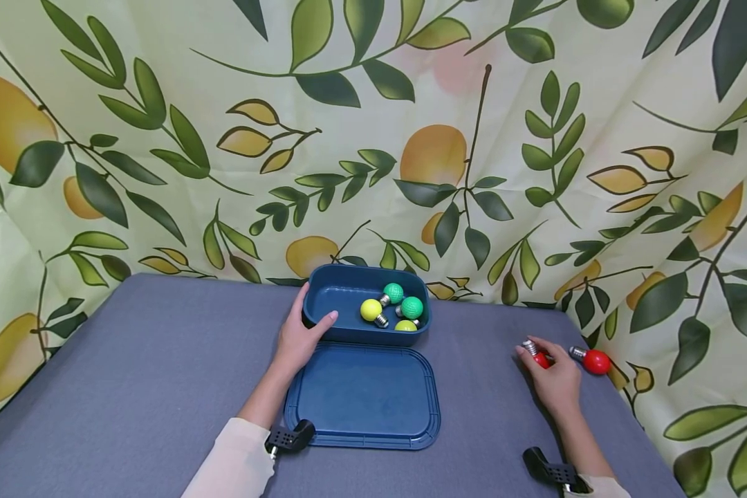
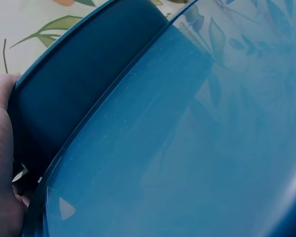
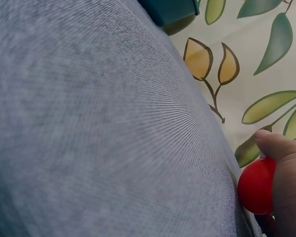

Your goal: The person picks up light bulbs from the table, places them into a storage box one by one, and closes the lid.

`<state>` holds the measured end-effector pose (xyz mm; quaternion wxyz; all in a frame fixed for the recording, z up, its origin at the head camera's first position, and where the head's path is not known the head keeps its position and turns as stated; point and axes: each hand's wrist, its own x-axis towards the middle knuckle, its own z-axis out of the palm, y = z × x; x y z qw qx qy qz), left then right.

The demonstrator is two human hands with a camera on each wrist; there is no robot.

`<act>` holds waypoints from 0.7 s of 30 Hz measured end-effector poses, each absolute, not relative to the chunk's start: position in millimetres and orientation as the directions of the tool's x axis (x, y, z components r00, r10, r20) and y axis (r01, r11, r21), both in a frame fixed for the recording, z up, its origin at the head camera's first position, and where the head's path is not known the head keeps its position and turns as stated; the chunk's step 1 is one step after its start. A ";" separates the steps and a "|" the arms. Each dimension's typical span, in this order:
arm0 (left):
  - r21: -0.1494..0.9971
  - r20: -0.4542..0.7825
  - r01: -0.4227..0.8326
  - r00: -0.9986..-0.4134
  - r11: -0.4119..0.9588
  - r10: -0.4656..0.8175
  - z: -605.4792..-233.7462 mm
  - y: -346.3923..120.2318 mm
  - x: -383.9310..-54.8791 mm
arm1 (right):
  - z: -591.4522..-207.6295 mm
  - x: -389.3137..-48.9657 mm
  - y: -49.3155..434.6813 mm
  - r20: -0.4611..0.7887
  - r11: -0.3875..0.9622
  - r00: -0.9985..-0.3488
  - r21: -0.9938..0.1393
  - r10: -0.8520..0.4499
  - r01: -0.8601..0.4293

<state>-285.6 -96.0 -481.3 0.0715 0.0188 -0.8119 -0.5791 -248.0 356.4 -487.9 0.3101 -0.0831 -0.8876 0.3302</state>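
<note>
backdrop (image 1: 355, 124): pale cloth, leaf-and-fruit print, faint folds | tabletop (image 1: 155, 387): grey-blue fabric

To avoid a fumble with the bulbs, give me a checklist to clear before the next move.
1. Right hand has a grip on a red bulb: ok, fingers and thumb pinch it.
2. Left hand steadies the box: ok, it holds the left end.
3. Room in the box: ok, the left part is bare; two green bulbs and two yellow bulbs lie toward the right.
4. Lid off the box: ok, it lies on the near side.
5. Other red bulb well away from the table edge: not ok, it lies close to the right edge.
6. Held bulb undamaged: cannot tell, fingers cover part.
</note>
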 end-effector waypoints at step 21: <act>0.942 0.095 0.052 -0.989 0.332 -0.115 -482.1 -96.1 -286.8 | -490.9 -249.6 355.1 0.534 0.708 -0.773 -0.687 0.342 -0.162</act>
